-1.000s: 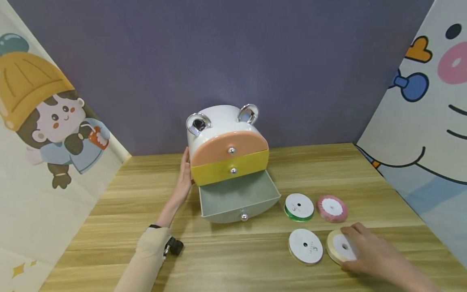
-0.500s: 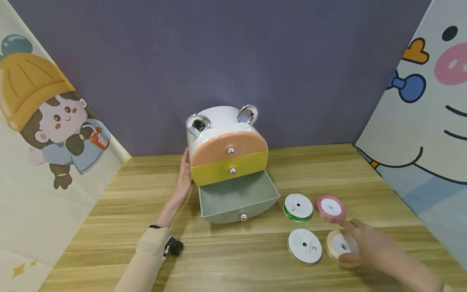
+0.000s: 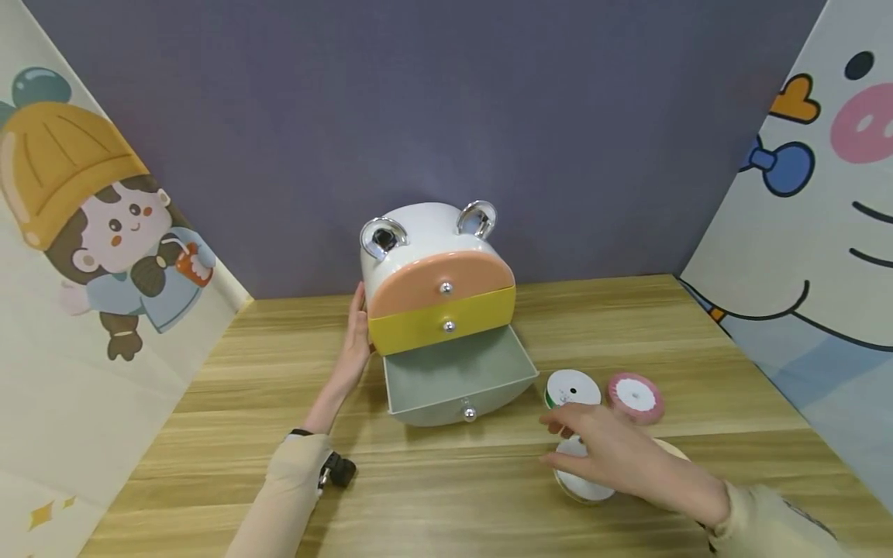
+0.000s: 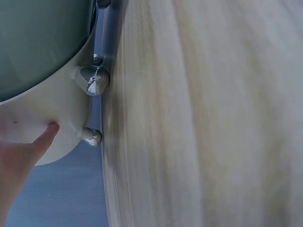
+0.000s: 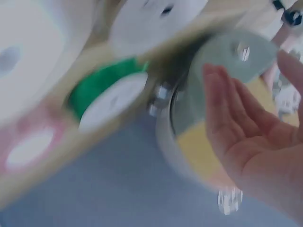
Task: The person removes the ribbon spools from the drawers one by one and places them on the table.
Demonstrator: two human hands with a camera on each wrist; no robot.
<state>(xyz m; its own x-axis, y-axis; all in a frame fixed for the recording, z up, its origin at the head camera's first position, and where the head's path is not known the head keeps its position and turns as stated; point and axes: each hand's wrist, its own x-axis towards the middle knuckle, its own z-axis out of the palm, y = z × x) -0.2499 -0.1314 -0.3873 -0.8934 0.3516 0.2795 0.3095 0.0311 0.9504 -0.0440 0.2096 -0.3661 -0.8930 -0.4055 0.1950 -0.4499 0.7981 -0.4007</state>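
Note:
A small white cabinet (image 3: 422, 225) with frog-like eyes stands at the back, its grey-green bottom drawer (image 3: 453, 372) pulled out and bare inside. Against its left side rests my left hand (image 3: 354, 341); in the left wrist view the thumb (image 4: 47, 135) lies straight on the white shell. My right hand (image 3: 614, 453) hovers over a white ribbon spool (image 3: 586, 490), fingers loosely bent and holding nothing. It partly covers this spool, the green ribbon spool (image 3: 574, 384) and the cream ribbon spool (image 3: 671, 448). The pink ribbon spool (image 3: 636, 395) lies behind it.
The cabinet's orange drawer (image 3: 412, 291) and yellow drawer (image 3: 405, 333) are closed. A grey-purple wall panel (image 3: 593, 155) rises behind the wooden table (image 3: 446, 496). Cartoon-printed panels stand on both sides.
My right hand has left the cream ribbon spool and moved left over the white one, carrying nothing. The left hand stays against the cabinet. The spools have not visibly moved.

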